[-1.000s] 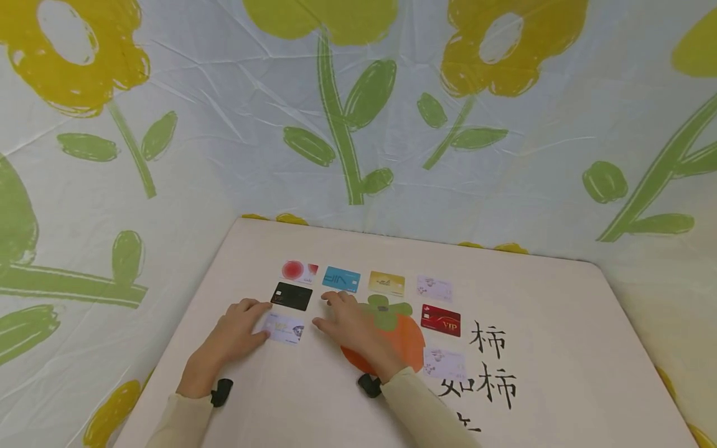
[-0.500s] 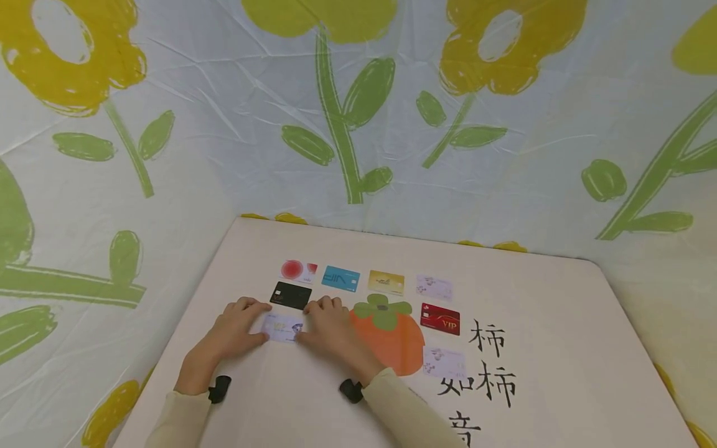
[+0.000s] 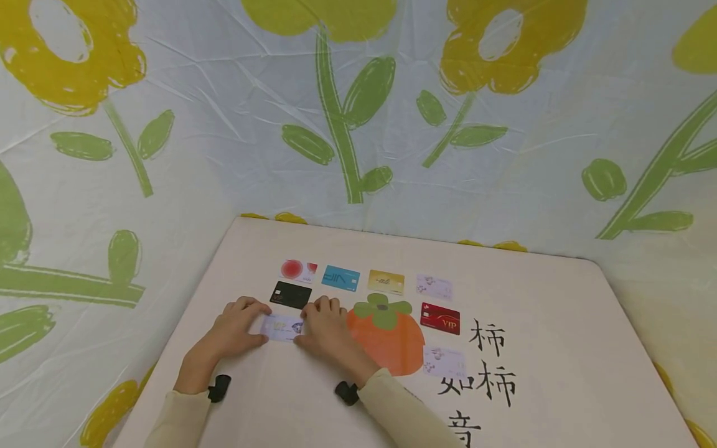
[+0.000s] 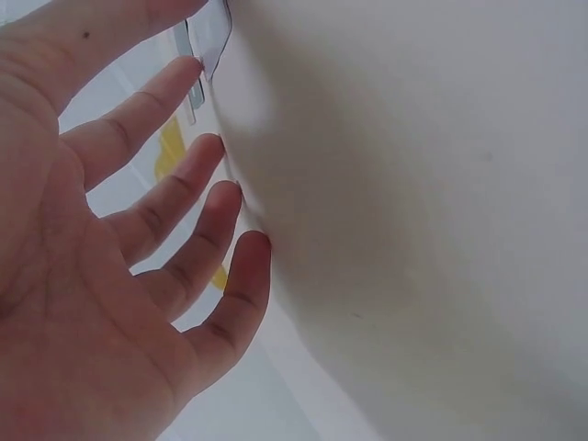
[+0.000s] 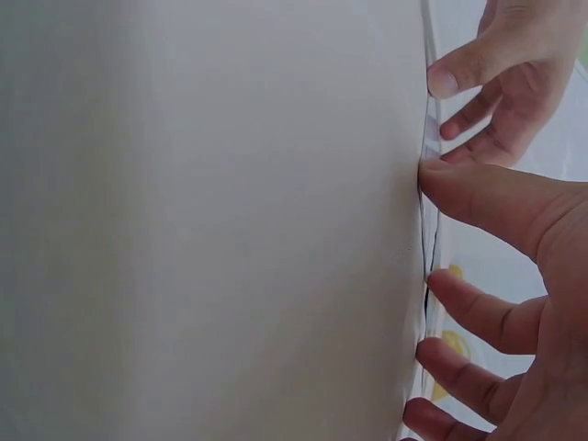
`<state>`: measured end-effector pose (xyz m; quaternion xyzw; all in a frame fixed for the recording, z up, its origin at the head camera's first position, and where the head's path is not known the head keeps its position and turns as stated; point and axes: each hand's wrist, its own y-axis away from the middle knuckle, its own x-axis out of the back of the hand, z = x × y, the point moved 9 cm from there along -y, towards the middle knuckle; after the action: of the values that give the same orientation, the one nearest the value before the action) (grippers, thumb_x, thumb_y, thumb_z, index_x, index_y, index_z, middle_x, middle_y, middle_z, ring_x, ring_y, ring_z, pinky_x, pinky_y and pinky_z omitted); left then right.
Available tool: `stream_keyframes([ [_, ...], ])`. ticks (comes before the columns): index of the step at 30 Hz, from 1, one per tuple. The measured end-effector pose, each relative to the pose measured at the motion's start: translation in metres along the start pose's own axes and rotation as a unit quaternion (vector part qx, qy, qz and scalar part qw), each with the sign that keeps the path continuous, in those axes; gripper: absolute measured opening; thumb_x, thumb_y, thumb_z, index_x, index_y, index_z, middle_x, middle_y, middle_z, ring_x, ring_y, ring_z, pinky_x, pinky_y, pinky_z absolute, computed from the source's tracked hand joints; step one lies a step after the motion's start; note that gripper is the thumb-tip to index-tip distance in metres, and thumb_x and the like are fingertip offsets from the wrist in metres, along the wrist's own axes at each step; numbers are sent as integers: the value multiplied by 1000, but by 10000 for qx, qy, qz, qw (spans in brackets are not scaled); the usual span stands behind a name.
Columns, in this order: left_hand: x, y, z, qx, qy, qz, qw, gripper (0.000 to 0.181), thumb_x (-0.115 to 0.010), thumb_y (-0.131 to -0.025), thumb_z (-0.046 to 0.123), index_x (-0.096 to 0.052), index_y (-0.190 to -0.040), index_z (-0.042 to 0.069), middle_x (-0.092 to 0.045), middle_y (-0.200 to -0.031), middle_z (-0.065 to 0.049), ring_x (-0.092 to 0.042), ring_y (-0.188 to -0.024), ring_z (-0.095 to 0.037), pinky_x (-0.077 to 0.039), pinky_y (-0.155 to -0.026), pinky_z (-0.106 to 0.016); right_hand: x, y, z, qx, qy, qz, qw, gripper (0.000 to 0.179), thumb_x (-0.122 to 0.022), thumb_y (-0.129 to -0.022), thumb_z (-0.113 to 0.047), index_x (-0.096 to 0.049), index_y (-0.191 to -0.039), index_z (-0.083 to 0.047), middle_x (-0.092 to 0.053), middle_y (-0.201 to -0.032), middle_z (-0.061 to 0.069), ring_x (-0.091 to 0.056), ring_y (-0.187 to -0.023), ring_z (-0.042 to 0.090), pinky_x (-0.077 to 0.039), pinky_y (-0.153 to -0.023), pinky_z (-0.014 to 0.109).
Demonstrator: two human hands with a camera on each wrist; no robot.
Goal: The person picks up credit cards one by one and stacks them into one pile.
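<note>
A pale lilac VIP card (image 3: 283, 328) lies flat on the table between the two hands. My left hand (image 3: 234, 326) touches its left edge, thumb at the near corner and forefinger at the far corner. At the right edge, my right hand (image 3: 329, 327) touches the card in the same way. In the left wrist view the left fingers (image 4: 184, 188) are spread and gently bent, their tips on the table. The right thumb (image 5: 487, 197) and fingers stand well apart in the right wrist view. Just beyond lies a black card (image 3: 290, 295).
Along the back sit a red-dotted card (image 3: 297, 270), a blue card (image 3: 341, 278), a gold card (image 3: 386, 282) and a lilac card (image 3: 434, 287). A red VIP card (image 3: 440, 318) and another lilac card (image 3: 444, 361) lie right of a printed persimmon (image 3: 386, 342). Floral cloth (image 3: 235, 93) hangs behind.
My right hand has moved left and down onto the right edge of the lilac VIP card. The left hand stays at the left edge, and the card now lies a little straighter.
</note>
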<state>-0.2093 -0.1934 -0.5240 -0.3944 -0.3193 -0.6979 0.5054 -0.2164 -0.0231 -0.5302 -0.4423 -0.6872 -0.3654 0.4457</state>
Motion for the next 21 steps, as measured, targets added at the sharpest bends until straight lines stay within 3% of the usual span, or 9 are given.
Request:
stream_keyframes([
  [11,-2,-2,0,102,-58,-92,9999,53,-86,-76,18,-62,-123,16,-51,-132,-21,-48,-114,-46,-41,-88,-66,1,2,-1,-32,-294,30,9996,46,-83,-80,-42,-60,-112,-19,-48,-118,5,-39,-110,26,-37,-94,41],
  [17,2,-4,2,-62,83,149,9998,41,-83,-77,10,-66,-115,13,-55,-126,-22,-52,-112,-46,-43,-87,-64,4,4,-1,-76,-498,70,9987,43,-83,-81,-37,-58,-112,-20,-49,-117,5,-39,-110,26,-36,-94,41],
  [21,6,-5,6,-241,415,251,9985,35,-80,-78,2,-66,-109,10,-60,-113,-17,-56,-105,-40,-45,-88,-56,6,4,0,-46,-727,160,9972,38,-81,-82,-32,-58,-109,-20,-50,-113,4,-40,-106,24,-37,-90,39],
])
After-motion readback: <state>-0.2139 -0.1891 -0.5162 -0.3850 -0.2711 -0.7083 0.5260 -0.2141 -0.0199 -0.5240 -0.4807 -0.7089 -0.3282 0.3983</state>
